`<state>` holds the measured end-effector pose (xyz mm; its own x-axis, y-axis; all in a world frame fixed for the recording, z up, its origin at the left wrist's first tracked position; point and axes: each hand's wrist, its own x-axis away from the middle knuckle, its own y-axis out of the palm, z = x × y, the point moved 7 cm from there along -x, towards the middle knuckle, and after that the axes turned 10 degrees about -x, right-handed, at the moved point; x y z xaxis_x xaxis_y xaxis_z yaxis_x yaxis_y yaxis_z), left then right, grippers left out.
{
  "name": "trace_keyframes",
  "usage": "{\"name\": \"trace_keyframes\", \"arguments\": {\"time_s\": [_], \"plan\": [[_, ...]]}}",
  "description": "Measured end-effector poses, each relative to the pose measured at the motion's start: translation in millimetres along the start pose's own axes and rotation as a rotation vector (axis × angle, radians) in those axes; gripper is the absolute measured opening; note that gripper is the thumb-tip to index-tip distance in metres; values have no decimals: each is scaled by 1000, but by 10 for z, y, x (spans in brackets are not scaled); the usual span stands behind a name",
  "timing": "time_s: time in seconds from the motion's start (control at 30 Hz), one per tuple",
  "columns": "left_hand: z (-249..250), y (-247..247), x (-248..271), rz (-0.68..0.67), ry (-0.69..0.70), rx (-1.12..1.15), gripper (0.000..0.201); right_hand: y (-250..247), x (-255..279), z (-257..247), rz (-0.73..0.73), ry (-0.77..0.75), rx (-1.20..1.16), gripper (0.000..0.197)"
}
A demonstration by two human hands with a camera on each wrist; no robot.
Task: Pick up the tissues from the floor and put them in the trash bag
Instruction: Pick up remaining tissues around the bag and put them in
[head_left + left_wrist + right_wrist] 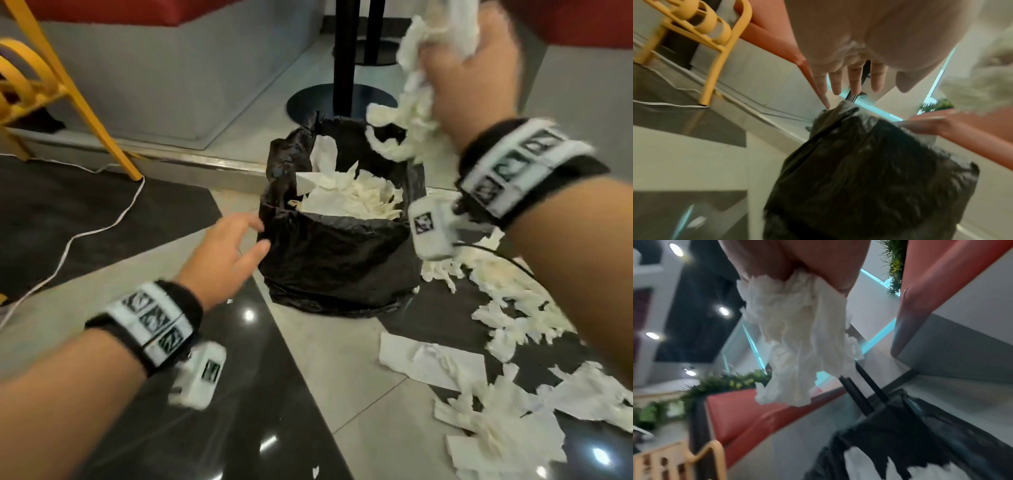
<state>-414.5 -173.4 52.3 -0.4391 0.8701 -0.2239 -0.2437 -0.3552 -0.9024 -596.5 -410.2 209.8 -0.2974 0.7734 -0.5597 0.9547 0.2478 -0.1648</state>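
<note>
A black trash bag [339,253] stands open on the floor, partly filled with white tissues [352,198]. My right hand [476,72] is raised above the bag's right rim and grips a crumpled bunch of tissues [421,106] that hangs down from the fist; the same tissue bunch [797,344] fills the right wrist view above the bag [900,431]. My left hand [229,250] reaches toward the bag's left side with fingers straight and spread, holding nothing. In the left wrist view its fingers [855,79] point over the bag [869,178].
Many torn tissues [513,359] lie scattered on the floor right of the bag. A black table post [346,54] and base stand behind it. A yellow chair [51,89] and a white cable [85,233] are at left, red bench seats behind.
</note>
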Motion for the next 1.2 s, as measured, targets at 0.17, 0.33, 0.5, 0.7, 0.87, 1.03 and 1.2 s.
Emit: {"name": "trace_keyframes", "arguments": {"time_s": [0.17, 0.33, 0.5, 0.7, 0.87, 1.03, 1.2], "plan": [[-285, 377, 560, -218, 39, -119, 50, 750, 55, 943, -503, 313, 583, 75], [-168, 739, 623, -364, 134, -189, 24, -168, 232, 833, -258, 370, 448, 53], [493, 1318, 317, -441, 382, -200, 23, -935, 1111, 1049, -709, 413, 700, 16], [1645, 2071, 326, -645, 674, -342, 21, -1653, 2328, 1909, -1191, 486, 916, 14], [2560, 2700, 713, -781, 807, -365, 37, -1873, 2924, 2450, -1353, 532, 850, 21], [3120, 3508, 1366, -993, 595, -316, 57, -2096, 2861, 2749, -1258, 526, 739, 17], [2945, 3493, 1279, -873, 394, -214, 23, -2058, 2728, 2795, -1154, 498, 623, 14]]}}
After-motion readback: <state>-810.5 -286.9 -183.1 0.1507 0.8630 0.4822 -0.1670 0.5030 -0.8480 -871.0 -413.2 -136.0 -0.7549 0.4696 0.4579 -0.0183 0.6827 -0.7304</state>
